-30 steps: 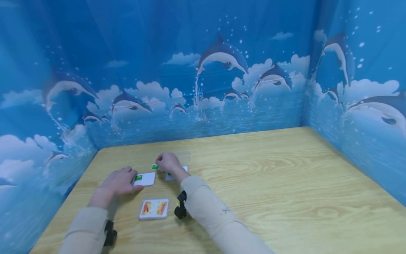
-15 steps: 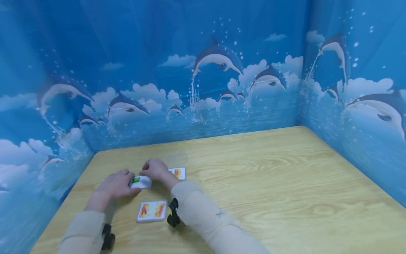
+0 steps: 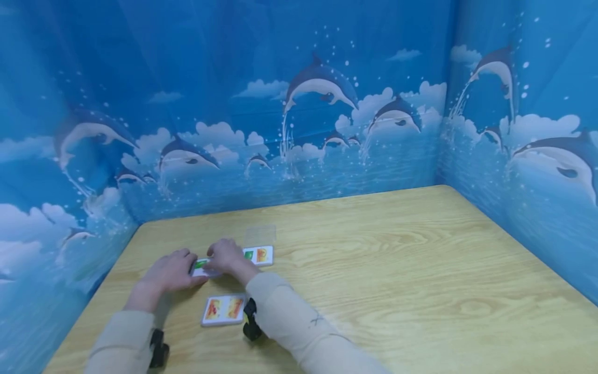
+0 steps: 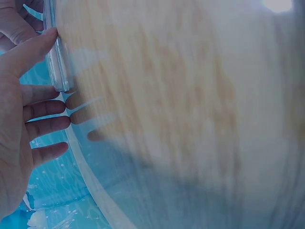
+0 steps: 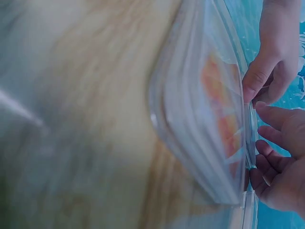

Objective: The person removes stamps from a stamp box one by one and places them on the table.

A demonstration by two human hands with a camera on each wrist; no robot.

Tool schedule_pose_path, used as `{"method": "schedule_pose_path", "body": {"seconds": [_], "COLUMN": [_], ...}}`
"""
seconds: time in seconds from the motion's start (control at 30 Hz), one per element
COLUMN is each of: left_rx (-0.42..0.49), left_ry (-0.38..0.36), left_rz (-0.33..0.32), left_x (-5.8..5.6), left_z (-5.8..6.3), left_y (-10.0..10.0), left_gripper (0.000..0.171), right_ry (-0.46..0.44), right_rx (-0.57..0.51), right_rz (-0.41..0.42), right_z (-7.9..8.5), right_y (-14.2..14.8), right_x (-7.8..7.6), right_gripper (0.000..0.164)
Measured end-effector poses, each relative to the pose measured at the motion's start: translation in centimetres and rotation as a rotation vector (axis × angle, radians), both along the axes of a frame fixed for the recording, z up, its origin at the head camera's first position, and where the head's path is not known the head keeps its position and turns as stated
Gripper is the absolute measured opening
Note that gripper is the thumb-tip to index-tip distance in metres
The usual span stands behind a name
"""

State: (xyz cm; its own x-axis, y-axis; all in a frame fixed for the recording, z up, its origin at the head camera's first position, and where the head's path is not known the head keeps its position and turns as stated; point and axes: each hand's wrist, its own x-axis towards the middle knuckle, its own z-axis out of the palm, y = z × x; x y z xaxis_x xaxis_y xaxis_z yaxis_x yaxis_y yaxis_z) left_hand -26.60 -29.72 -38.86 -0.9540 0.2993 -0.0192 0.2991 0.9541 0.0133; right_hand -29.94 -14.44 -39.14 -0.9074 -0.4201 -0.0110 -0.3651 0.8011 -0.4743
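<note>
My left hand (image 3: 170,272) holds the left end of a flat stack of picture cards (image 3: 200,264). In the left wrist view, the thumb lies against the clear edge of that stack (image 4: 56,62). From the right, my right hand (image 3: 227,257) comes down over the stack's other end. Its bent fingers hold the top card there and hide much of the picture. In the right wrist view, the right hand's fingertips (image 5: 259,171) stand at the stack's edge, close to the left thumb. How firmly they pinch is hard to see.
A second stack with green and orange pictures (image 3: 261,254) lies just right of the hands. Closer to me is a stack with two orange pictures (image 3: 224,310). A clear sheet (image 3: 260,234) lies behind. Dolphin-print curtains (image 3: 299,156) border the wooden table (image 3: 374,280).
My right hand has moved left, bringing a green-picture card from beside the right-hand stack onto the one in my left hand. The bent card now lies flatter. My left hand has stayed in place.
</note>
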Motion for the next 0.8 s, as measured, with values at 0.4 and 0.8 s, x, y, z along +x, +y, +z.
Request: {"method": "schedule_pose_path", "body": {"seconds": [0.4,0.8], "left_rx": [-0.004,0.0], "left_ry": [-0.001,-0.002], "left_rz": [-0.002,0.013], "left_x": [0.01,-0.14], "left_z": [0.23,0.11], "left_y": [0.18,-0.1], "left_gripper": [0.066,0.064], "right_ry": [0.072,0.076], "right_rx": [0.162,0.166], "right_rz": [0.026,0.039], "right_z": [-0.53,-0.42], "right_y": [-0.13,-0.59], "right_x": [-0.29,-0.34], "right_gripper": [0.041,0.04]}}
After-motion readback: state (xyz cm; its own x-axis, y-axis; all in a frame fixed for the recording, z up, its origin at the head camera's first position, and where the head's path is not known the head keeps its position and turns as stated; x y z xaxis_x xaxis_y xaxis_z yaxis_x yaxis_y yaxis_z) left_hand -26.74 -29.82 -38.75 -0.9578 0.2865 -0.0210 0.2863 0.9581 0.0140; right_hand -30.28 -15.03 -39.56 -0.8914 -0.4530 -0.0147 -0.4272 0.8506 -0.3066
